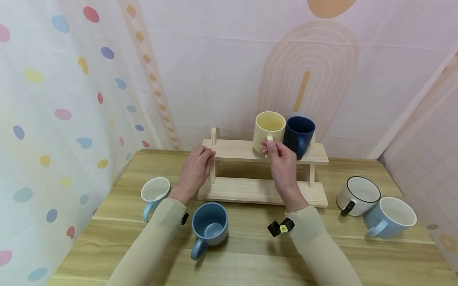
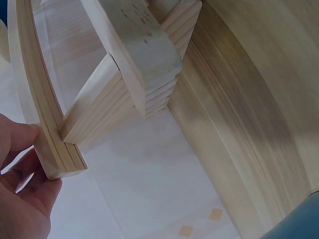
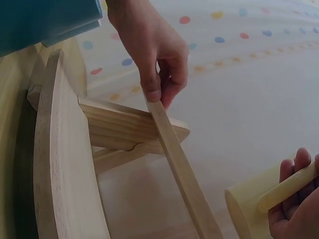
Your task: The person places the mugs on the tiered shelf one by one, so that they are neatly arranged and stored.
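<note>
A yellow mug point(image 1: 260, 137) is at the upper board of a two-tier wooden shelf point(image 1: 232, 150). My right hand point(image 1: 285, 171) holds its handle point(image 3: 289, 189), fingers curled through and around it in the right wrist view. Close beside it on the right, a navy mug point(image 1: 291, 139) stands on the same board, handle facing me. At the shelf's left end my left hand point(image 1: 195, 171) pinches the upper board's end; in the left wrist view the thumb and fingers point(image 2: 42, 199) press it from both sides.
On the table, a blue mug point(image 1: 218, 234) stands in front of the shelf and a light-blue mug point(image 1: 155, 190) beside my left forearm. To the right are a white mug with a black rim point(image 1: 358, 202) and another light-blue mug point(image 1: 390, 226). A patterned curtain point(image 1: 214, 79) hangs behind.
</note>
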Action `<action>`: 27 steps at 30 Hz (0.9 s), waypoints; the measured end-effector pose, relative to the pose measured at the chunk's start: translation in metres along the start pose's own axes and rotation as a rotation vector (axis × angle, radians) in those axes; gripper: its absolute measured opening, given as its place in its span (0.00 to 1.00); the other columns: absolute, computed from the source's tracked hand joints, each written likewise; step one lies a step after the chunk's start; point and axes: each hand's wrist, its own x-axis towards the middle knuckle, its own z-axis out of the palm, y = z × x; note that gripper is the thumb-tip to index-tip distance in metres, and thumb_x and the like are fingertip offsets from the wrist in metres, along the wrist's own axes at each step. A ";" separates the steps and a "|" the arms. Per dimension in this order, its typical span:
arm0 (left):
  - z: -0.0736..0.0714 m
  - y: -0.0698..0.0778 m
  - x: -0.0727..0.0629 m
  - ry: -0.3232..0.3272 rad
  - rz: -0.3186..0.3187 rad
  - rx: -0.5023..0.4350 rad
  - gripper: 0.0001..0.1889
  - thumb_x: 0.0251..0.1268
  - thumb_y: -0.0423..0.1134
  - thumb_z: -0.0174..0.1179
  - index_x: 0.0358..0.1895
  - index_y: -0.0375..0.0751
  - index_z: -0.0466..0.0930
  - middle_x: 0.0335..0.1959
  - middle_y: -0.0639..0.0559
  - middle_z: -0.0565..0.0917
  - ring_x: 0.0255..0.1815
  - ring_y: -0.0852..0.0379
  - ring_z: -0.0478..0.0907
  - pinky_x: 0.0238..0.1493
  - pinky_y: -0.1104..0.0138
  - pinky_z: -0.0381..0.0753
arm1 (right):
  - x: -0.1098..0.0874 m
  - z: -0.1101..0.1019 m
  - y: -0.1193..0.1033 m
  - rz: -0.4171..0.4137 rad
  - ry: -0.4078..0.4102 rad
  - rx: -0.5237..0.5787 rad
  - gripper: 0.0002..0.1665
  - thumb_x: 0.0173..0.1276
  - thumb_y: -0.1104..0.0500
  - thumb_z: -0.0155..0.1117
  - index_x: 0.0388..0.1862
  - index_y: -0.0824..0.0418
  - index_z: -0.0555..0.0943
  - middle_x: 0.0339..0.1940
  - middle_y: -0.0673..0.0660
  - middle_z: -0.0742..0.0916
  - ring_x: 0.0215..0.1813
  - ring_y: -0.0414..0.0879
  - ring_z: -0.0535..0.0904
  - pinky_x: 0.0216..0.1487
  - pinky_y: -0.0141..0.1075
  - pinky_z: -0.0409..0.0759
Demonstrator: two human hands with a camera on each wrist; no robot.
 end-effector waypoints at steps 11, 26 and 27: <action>0.001 0.002 0.000 -0.004 -0.002 0.007 0.03 0.73 0.30 0.64 0.43 0.34 0.85 0.38 0.44 0.79 0.40 0.43 0.77 0.42 0.53 0.80 | 0.007 0.006 0.012 0.016 0.032 -0.012 0.21 0.83 0.55 0.57 0.47 0.74 0.85 0.35 0.63 0.87 0.51 0.45 0.76 0.54 0.36 0.70; 0.000 0.005 -0.001 -0.005 -0.007 0.011 0.03 0.73 0.30 0.64 0.43 0.35 0.85 0.38 0.43 0.79 0.40 0.43 0.77 0.42 0.54 0.80 | 0.008 0.005 0.020 0.035 0.047 -0.035 0.20 0.82 0.54 0.58 0.50 0.72 0.86 0.34 0.63 0.88 0.51 0.46 0.77 0.51 0.36 0.70; 0.000 0.005 -0.001 -0.004 -0.008 0.009 0.03 0.72 0.30 0.64 0.44 0.35 0.85 0.38 0.43 0.79 0.40 0.43 0.77 0.42 0.54 0.80 | 0.008 0.005 0.020 0.035 0.047 -0.038 0.20 0.82 0.54 0.58 0.50 0.71 0.86 0.35 0.64 0.88 0.51 0.47 0.77 0.51 0.36 0.70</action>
